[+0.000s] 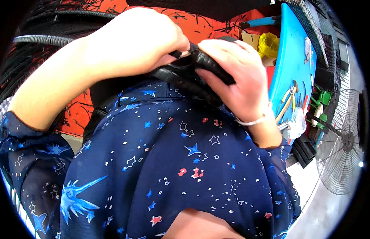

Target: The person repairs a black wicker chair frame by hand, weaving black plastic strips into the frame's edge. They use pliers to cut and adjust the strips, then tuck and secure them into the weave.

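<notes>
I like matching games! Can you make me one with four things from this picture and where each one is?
Things:
1. black rubber part
2. yellow bag
3. metal fan
4. blue tray

Places:
A. at the far right edge, low down
B. between both hands, in the middle
C. standing along the right, with small tools on it
D. near the top, just left of the blue tray

Pairs: 1-B, 2-D, 3-A, 4-C

The left hand and the right hand both grip the black rubber part.
</notes>
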The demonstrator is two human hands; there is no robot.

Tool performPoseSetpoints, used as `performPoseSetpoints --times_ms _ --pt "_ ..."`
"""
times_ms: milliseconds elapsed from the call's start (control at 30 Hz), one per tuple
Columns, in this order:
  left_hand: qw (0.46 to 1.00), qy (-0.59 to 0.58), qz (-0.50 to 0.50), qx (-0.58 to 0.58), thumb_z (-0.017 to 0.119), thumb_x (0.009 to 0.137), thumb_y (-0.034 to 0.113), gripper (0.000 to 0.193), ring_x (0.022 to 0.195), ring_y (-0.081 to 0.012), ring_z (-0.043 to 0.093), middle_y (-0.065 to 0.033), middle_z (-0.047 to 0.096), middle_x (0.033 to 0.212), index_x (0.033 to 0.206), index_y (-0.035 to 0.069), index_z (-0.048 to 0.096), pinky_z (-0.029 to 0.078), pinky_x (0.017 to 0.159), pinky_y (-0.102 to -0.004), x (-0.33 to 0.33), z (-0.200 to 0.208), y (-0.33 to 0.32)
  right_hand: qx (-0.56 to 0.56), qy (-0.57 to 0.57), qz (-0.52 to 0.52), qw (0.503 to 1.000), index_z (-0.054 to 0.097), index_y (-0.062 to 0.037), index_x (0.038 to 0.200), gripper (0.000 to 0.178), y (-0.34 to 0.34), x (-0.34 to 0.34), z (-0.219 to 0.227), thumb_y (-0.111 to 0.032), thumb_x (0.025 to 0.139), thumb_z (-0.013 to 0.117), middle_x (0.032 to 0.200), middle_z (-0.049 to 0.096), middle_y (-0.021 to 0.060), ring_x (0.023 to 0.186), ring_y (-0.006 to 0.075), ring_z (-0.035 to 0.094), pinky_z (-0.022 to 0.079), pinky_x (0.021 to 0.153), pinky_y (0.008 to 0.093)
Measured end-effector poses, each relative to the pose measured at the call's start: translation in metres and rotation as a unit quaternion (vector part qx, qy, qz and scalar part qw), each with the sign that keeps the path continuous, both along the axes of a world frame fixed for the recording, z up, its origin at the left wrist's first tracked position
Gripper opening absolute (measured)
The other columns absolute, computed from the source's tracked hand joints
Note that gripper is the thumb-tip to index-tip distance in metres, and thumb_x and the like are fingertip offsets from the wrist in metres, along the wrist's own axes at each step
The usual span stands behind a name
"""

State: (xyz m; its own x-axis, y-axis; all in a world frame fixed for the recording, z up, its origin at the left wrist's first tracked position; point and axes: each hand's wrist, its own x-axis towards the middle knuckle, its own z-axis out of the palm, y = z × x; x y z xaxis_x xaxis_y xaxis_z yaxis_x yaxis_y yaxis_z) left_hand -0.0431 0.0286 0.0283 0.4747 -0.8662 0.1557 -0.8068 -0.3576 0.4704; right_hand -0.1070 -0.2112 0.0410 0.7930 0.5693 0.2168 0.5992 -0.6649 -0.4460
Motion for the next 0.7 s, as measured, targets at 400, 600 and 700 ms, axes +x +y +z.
performPoseSetpoints --times_ms 400,600,700 --pt "0.999 -0.032 -0.01 -0.016 0.065 0.082 0.025 0.023 0.077 -0.0408 0.067 -0.0197 0.069 0.077 0.077 0.004 0.071 0.053 0.069 -0.0483 0.036 0.002 -0.02 0.027 -0.01 -0.105 0.994 0.074 -0.0063 0.109 0.027 -0.014 0.03 -0.017 -0.019 0.085 0.078 0.097 0.074 0.0136 0.088 0.0291 0.073 0.056 0.08 0.035" --pt "0.986 0.026 -0.116 -0.113 0.066 0.081 0.019 0.019 0.075 -0.044 0.065 -0.0236 0.066 0.076 0.078 0.001 0.07 0.051 0.068 -0.0504 0.052 -0.027 -0.037 0.058 0.017 -0.155 0.986 0.075 -0.0059 0.108 0.029 -0.016 0.023 -0.021 -0.019 0.083 0.079 0.097 0.075 0.0141 0.087 0.0272 0.074 0.057 0.081 0.0334" --pt "0.985 0.028 -0.14 -0.096 0.065 0.083 0.018 0.02 0.077 -0.0449 0.064 -0.0249 0.066 0.078 0.081 -0.001 0.07 0.051 0.07 -0.0504 0.058 -0.026 -0.041 0.049 0.016 -0.153 0.987 0.075 -0.0063 0.109 0.029 -0.014 0.026 -0.016 -0.018 0.083 0.079 0.097 0.075 0.014 0.088 0.0265 0.074 0.057 0.081 0.0329"
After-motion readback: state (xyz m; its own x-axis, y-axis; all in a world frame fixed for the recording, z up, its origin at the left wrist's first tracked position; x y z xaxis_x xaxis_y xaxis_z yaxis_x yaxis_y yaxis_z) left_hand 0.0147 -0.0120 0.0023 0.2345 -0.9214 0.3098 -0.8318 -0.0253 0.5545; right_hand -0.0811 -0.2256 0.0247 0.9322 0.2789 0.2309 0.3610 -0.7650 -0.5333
